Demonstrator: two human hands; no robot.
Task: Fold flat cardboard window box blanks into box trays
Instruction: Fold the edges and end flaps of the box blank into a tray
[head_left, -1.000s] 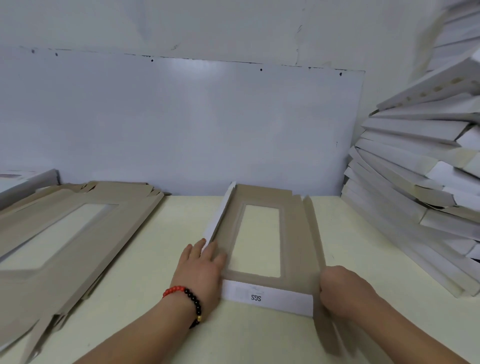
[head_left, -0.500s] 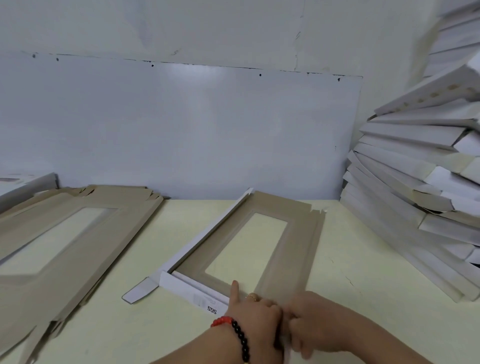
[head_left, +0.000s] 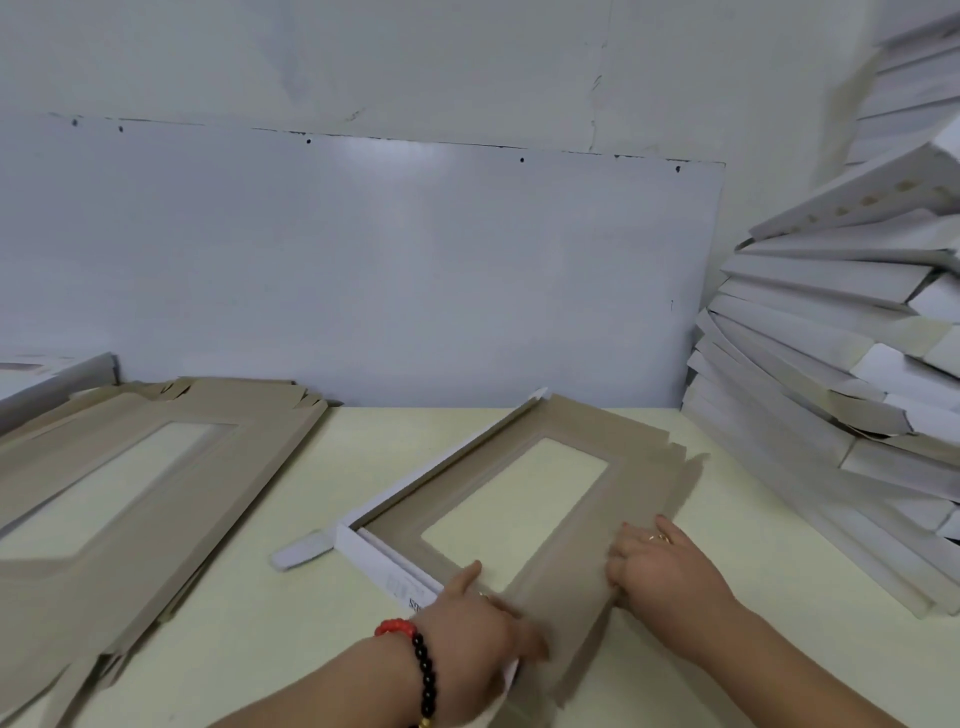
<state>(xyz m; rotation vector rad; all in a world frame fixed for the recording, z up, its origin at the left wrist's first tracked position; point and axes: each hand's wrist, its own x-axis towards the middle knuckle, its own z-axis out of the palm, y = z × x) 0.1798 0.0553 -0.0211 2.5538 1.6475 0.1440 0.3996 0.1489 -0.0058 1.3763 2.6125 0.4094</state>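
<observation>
Brown cardboard, the box blank (head_left: 524, 499), lies slanted on the table (head_left: 311, 467) with two white sides already up, and the left hand (head_left: 467, 623) presses its near end while the right hand (head_left: 660, 566) curls fingers under the right flap, probably to lift it.

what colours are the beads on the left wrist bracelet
Red and black beads on the bracelet, clearest in the head view.

We see a brown cardboard window box blank (head_left: 524, 499) lying slantwise on the table, its cut-out window open to the surface, its left and near white walls folded up, its right flap still flat
</observation>
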